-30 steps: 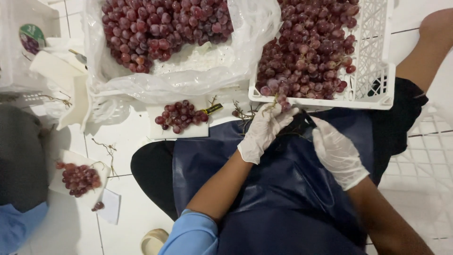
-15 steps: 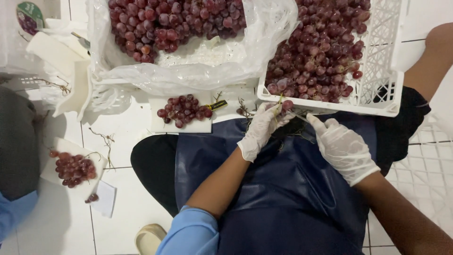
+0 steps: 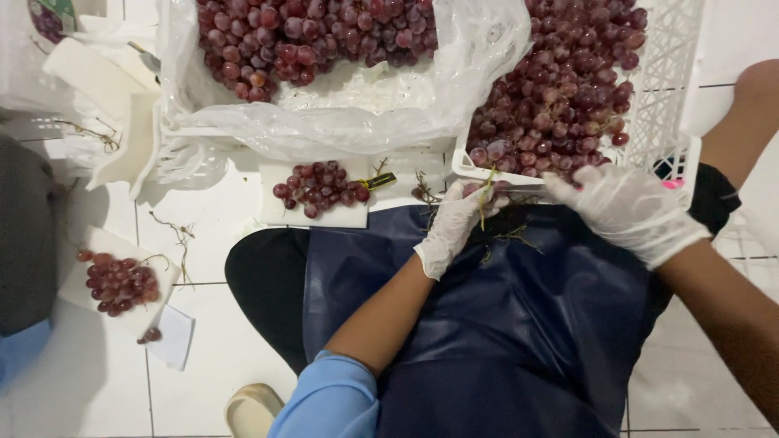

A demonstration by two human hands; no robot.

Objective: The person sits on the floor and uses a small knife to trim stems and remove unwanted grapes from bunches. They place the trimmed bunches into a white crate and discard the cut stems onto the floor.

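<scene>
My left hand (image 3: 456, 229), in a white glove, pinches a small grape cluster (image 3: 484, 191) by its green stem, just in front of the white crate (image 3: 665, 89) full of red grapes (image 3: 560, 97). My right hand (image 3: 629, 209), also gloved, hovers to the right with fingers spread and nothing in it, close to the crate's near rim. Both hands are over my dark blue apron (image 3: 519, 324), where a few bare stems (image 3: 511, 237) lie.
A second crate lined with clear plastic (image 3: 341, 105) holds more red grapes (image 3: 300, 36). A white foam tray (image 3: 312, 212) with a grape bunch lies on the tiled floor. Another tray (image 3: 118, 280) with grapes sits at left beside another person's dark clothing (image 3: 24, 235).
My right hand has lifted away from my left hand and moved right and up toward the crate rim, opening its fingers. The left hand still holds the cluster.
</scene>
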